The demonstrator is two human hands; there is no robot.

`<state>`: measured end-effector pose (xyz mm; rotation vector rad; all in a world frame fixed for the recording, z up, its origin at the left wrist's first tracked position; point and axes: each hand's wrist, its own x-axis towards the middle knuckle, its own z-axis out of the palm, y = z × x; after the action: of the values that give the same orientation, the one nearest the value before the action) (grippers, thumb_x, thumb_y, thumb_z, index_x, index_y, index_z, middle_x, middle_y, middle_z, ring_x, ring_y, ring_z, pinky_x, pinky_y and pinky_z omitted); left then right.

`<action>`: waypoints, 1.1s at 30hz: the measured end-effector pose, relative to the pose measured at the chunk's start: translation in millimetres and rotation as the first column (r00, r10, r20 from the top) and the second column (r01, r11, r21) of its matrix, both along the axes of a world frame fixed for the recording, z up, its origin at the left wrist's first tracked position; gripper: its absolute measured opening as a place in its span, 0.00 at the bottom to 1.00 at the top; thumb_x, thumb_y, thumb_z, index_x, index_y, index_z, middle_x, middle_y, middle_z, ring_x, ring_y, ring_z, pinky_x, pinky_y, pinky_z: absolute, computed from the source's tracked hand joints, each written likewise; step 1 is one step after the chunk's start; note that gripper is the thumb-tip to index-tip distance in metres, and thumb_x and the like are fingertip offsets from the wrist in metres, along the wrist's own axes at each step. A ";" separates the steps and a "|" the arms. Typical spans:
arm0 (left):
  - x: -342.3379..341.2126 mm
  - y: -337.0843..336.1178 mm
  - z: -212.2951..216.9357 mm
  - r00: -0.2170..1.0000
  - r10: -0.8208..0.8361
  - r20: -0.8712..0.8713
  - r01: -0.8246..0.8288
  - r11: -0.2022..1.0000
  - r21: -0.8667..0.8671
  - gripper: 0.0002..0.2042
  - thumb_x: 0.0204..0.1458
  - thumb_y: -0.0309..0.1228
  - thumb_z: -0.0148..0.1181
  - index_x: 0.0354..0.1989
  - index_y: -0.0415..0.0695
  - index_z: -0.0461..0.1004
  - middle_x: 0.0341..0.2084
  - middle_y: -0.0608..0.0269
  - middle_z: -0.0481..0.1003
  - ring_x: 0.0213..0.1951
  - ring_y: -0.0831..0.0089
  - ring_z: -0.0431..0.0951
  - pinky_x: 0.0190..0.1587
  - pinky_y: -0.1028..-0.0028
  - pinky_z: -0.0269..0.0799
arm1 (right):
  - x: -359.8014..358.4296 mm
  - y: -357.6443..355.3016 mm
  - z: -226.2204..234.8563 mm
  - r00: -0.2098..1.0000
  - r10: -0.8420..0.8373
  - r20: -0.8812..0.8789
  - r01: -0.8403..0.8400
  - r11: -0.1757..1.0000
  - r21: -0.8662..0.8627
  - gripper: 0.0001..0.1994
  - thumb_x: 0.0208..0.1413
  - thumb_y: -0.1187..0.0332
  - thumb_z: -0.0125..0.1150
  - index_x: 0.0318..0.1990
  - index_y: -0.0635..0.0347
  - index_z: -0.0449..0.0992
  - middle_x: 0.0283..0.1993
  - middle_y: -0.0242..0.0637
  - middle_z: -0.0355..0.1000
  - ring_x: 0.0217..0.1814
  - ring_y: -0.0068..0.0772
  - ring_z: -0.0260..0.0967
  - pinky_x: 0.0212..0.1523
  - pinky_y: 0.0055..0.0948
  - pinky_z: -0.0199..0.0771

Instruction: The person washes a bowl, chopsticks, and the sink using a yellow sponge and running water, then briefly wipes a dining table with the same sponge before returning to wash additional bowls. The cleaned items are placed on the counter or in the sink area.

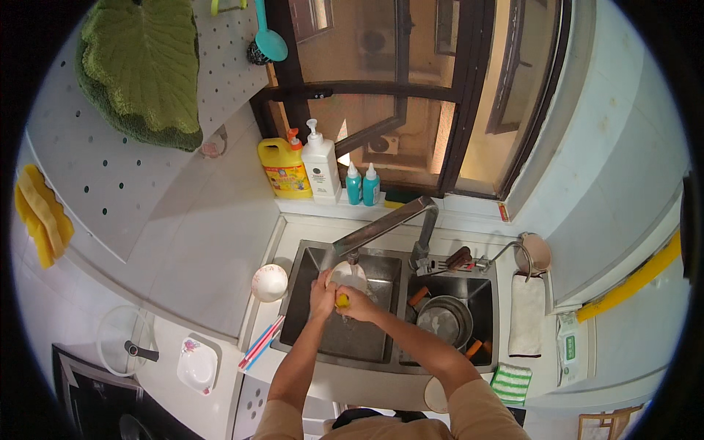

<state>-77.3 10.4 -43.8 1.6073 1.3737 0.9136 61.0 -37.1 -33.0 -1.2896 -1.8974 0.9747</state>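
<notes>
Over the left basin of the sink [323,343], my left hand [321,299] grips a white bowl [349,274] by its left side. My right hand [358,304] is closed on a small yellow sponge [342,300] near the bowl's lower edge. The bowl is tilted, and my fingers partly hide it. The grey faucet [381,226] reaches over the left basin, its outlet just above my left hand; a pale streak, seemingly water, falls from it. In the right basin lies a metal pot [444,323] with orange handle parts.
Left of the sink stand a patterned bowl [270,283] and several coloured sticks [262,343]. A square white dish [198,364] sits further left. Bottles [320,170] line the windowsill. To the right are a white cloth [526,315], a green striped cloth [511,383] and a pink cup [533,254].
</notes>
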 end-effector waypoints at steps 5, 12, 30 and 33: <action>-7.3 -12.9 49.9 0.831 0.211 -0.515 0.058 0.888 0.456 0.29 0.33 0.34 0.60 0.51 0.54 0.64 0.37 0.50 0.63 0.41 0.51 0.65 0.42 0.60 0.67 | 23.4 -18.7 7.5 0.989 -0.080 0.124 0.089 0.993 -0.077 0.14 0.40 0.68 0.61 0.31 0.59 0.62 0.25 0.40 0.65 0.31 0.36 0.67 0.31 0.34 0.65; -30.3 -26.3 79.9 0.705 0.188 -0.684 0.323 0.774 0.545 0.35 0.27 0.33 0.64 0.53 0.54 0.63 0.39 0.51 0.61 0.43 0.53 0.63 0.40 0.61 0.68 | 40.7 -20.8 -5.0 0.864 -0.167 0.475 0.045 0.965 0.257 0.07 0.40 0.69 0.59 0.27 0.58 0.69 0.19 0.41 0.68 0.20 0.40 0.68 0.21 0.35 0.65; -31.3 -84.5 4.1 0.809 0.305 0.502 0.132 0.739 -0.661 0.22 0.47 0.35 0.43 0.52 0.39 0.60 0.45 0.51 0.66 0.45 0.59 0.71 0.40 0.62 0.74 | 116.9 -42.5 31.4 0.945 -0.270 0.185 0.263 0.963 0.064 0.18 0.48 0.66 0.56 0.48 0.56 0.65 0.47 0.45 0.67 0.46 0.45 0.66 0.45 0.37 0.66; 10.9 -121.2 11.7 0.916 0.020 0.400 0.286 0.667 -0.688 0.24 0.49 0.38 0.44 0.52 0.36 0.59 0.43 0.51 0.68 0.41 0.60 0.73 0.42 0.63 0.72 | 152.7 -62.9 40.9 0.936 -0.344 0.075 0.350 0.931 -0.106 0.20 0.48 0.67 0.57 0.51 0.55 0.64 0.46 0.45 0.67 0.46 0.44 0.67 0.46 0.34 0.66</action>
<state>-66.5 -110.7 -32.0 0.8243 1.1076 0.4288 213.7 -100.0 8.0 -1.6691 -1.5931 0.8802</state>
